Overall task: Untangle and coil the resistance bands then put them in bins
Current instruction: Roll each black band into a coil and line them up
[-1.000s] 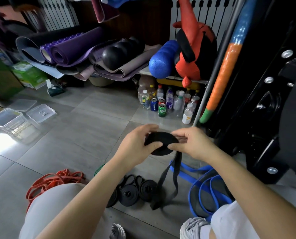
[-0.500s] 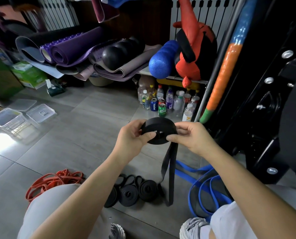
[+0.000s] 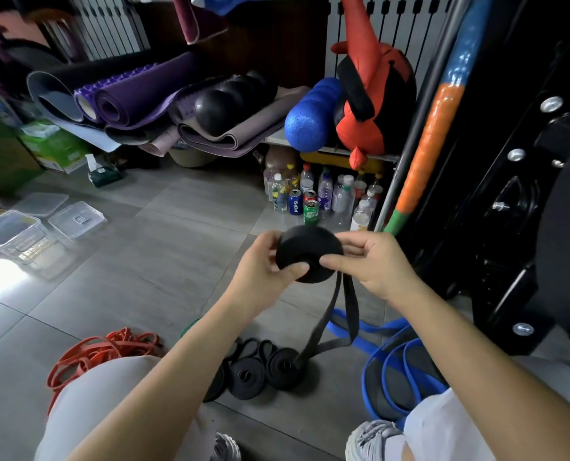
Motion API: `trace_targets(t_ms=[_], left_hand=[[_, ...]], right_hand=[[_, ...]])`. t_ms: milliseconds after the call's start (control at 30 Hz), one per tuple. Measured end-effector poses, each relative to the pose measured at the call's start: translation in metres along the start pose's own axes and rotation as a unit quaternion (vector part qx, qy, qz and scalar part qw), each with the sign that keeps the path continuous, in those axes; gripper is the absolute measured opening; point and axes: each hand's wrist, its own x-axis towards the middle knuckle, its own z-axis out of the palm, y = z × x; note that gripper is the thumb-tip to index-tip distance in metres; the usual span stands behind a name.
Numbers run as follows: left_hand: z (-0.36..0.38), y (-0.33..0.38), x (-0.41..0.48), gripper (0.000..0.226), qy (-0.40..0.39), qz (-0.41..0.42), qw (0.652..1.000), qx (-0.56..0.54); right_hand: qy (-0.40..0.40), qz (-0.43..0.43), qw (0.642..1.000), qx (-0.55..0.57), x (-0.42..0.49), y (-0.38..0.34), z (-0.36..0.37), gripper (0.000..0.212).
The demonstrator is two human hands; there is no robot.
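Observation:
A black resistance band (image 3: 306,247) is rolled into a thick coil between both hands at mid-frame. My left hand (image 3: 263,267) grips the coil's left side, thumb on its face. My right hand (image 3: 373,264) pinches the right side, thumb across the front. A short loose loop of the band (image 3: 340,314) hangs down from the coil toward the floor. Below lie coiled black bands (image 3: 263,371), a tangled red band (image 3: 100,351) to the left and a loose blue band (image 3: 393,367) to the right.
Clear plastic bins (image 3: 14,234) and lids (image 3: 75,219) sit on the grey tile floor at far left. Bottles and cans (image 3: 313,197) stand behind the hands. Rolled yoga mats (image 3: 137,94), a blue foam roller (image 3: 310,118) and a black weight machine (image 3: 526,194) ring the space.
The coil has grown thicker and the hands have lifted it. The hanging tail has shortened into a small loop that swung right, its end now up off the floor.

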Motion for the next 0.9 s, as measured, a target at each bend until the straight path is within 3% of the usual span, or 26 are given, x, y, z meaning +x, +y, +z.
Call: trace_targets(t_ms=[67,200,433,633,767,900], left_hand=[[-0.001,-0.002,-0.003,0.053,0.024,0.1,0.976,0.194],[-0.003,-0.005,-0.006,0.034,-0.049,0.141,0.944,0.295],[-0.004,-0.006,-0.006,0.023,-0.058,0.085,0.959,0.263],[-0.001,-0.01,-0.01,0.03,-0.094,0.087,0.931,0.342],[-0.009,-0.006,-0.003,0.027,-0.05,0.073,0.958,0.274],[-0.019,-0.002,0.001,0.028,-0.024,0.032,0.987,0.153]], right_hand=[[-0.013,0.017,0.992,-0.123,-0.002,0.004,0.004,0.034],[-0.059,0.026,0.976,-0.209,-0.007,0.008,0.013,0.027],[-0.08,0.031,0.967,-0.241,-0.01,0.003,0.015,0.028],[-0.094,0.026,0.959,-0.265,-0.01,0.008,0.019,0.025],[-0.067,0.048,0.986,-0.144,-0.007,0.005,0.014,0.038],[-0.078,0.068,0.988,-0.114,-0.001,0.006,0.004,0.042]])
